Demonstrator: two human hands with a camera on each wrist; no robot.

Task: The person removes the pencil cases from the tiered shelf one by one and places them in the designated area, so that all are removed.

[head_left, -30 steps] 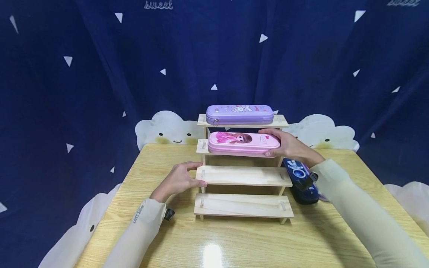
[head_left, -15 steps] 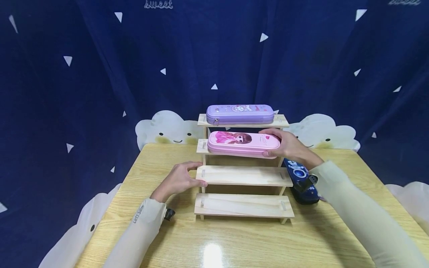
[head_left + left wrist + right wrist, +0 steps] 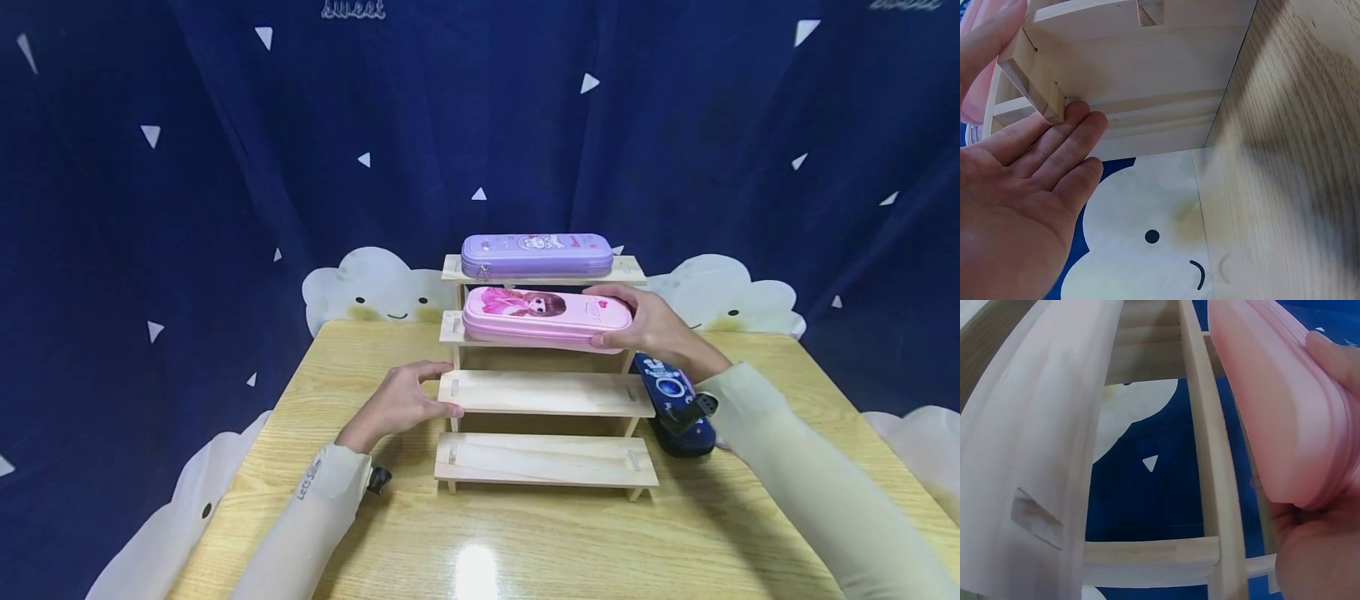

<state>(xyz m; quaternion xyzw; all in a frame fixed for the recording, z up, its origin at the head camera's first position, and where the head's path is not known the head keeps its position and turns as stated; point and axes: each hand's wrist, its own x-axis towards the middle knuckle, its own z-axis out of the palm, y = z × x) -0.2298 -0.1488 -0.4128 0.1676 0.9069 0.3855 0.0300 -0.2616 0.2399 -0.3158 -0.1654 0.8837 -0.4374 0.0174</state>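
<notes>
My right hand (image 3: 652, 327) grips the right end of a pink pencil case (image 3: 543, 317) with a doll picture on its lid, thumb at the front and fingers behind. The case hangs close over the second tier from the top of a wooden step shelf (image 3: 547, 393). In the right wrist view the pink case (image 3: 1279, 412) shows its smooth underside, tilted beside the boards. At the left end of the third tier, my left hand (image 3: 397, 404) pinches the board between thumb and fingers. In the left wrist view, the left fingertips (image 3: 1094, 125) lie behind the board's end.
A purple pencil case (image 3: 536, 257) lies on the top tier. Right of the shelf, under my right forearm, a dark blue pencil case (image 3: 675, 408) lies on the wooden table (image 3: 570, 542). White cloud cutouts (image 3: 386, 287) and a navy curtain (image 3: 225, 167) stand behind.
The right hand has raised the pink pencil case slightly and shifted it a little to the right. My left hand stays in place on the shelf.
</notes>
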